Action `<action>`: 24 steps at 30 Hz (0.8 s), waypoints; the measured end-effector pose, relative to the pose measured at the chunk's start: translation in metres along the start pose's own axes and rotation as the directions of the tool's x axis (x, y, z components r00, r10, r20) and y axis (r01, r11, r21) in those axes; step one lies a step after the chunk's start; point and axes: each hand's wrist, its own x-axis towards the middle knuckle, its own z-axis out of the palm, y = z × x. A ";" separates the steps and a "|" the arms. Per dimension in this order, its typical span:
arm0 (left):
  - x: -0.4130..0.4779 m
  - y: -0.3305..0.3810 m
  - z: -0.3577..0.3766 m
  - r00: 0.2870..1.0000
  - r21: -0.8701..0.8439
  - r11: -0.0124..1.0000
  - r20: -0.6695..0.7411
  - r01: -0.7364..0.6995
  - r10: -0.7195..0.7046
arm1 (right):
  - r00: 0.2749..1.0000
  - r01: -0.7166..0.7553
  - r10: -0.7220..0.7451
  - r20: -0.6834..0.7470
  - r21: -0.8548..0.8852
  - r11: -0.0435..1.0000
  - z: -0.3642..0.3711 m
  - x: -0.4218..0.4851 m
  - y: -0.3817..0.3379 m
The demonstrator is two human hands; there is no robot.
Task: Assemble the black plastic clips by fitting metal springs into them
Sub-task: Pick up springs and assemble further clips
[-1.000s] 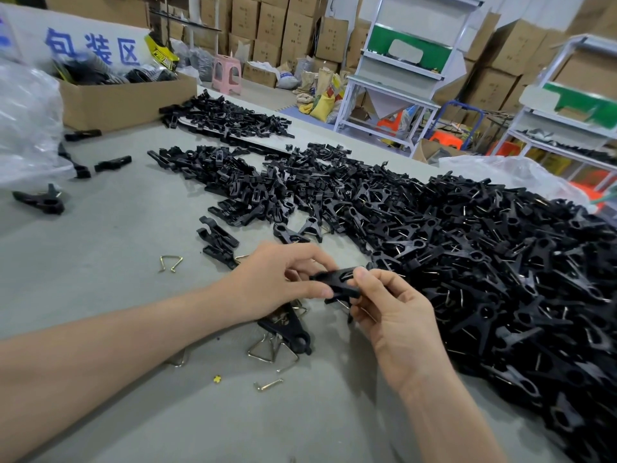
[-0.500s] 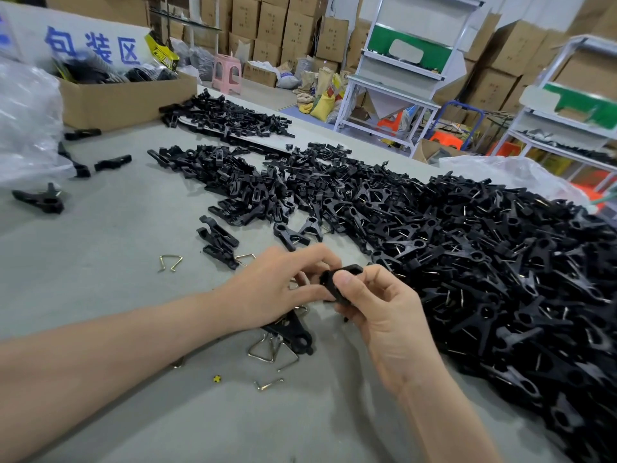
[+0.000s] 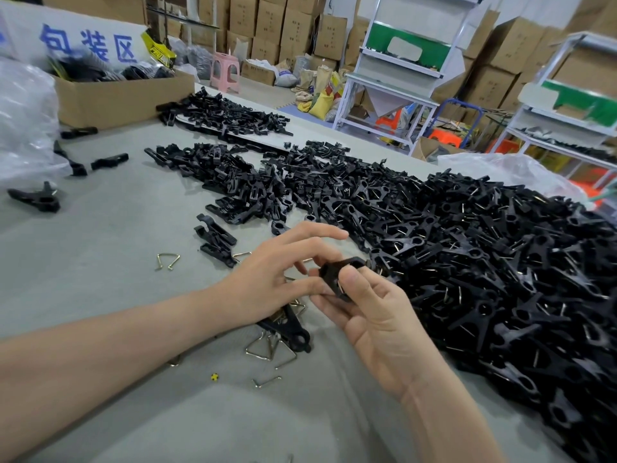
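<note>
The small black plastic clip (image 3: 337, 274) is being held just above the grey table top (image 3: 100, 245), near the front edge of the big heap. The right hand (image 3: 377, 315) is clamping it, with the thumb pressing on top and the fingers curling underneath. The left hand (image 3: 267, 285) is reaching in from the other side with its fingers apart and loose. Its thumb is touching the lower end of the clip, and its forefinger is pointing straight out above it. A thin sliver of metal is showing at the clip beside the right thumb.

Under the left palm a second black clip (image 3: 290, 329) is lying flat among bent wire metal springs (image 3: 267, 349), and one more loose spring (image 3: 168, 261) is lying apart to the left. The large heap of black clips with springs fitted (image 3: 500, 279) is filling the right of the table. A flatter spread of bare black clip halves (image 3: 250, 182) is stretching away behind the hands.

At the far left an open brown cardboard box (image 3: 117, 95) is holding dark items, too blurred to name. A clear plastic bag (image 3: 23, 128) is slumping beside it, and its contents are not showing. Stacked cardboard cartons (image 3: 283, 25) are lining the back wall.
</note>
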 end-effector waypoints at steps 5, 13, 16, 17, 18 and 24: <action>0.001 0.004 0.002 1.000 -0.018 1.000 -0.018 -0.018 0.018 | 0.994 -0.041 0.035 0.099 0.054 0.998 -0.002 0.000 0.001; 0.000 0.006 0.002 0.999 -0.005 1.000 -0.029 -0.015 0.015 | 0.999 -0.003 0.001 0.055 0.038 0.999 -0.002 0.002 0.004; 0.000 0.004 0.004 0.999 0.017 1.000 -0.022 0.025 -0.025 | 0.998 0.041 -0.042 0.038 0.032 0.999 -0.001 0.002 0.005; -0.001 0.004 0.004 0.999 0.017 0.999 -0.022 0.042 -0.041 | 0.998 0.054 -0.055 0.031 0.024 0.998 0.000 0.002 0.005; -0.001 0.005 0.004 0.998 0.011 0.998 -0.021 0.059 -0.058 | 0.998 0.066 -0.066 0.019 0.011 0.998 0.000 0.002 0.005; -0.002 0.009 0.003 0.997 0.001 0.997 0.032 0.071 -0.071 | 0.983 0.171 -0.180 -0.035 -0.179 0.969 0.000 0.003 0.004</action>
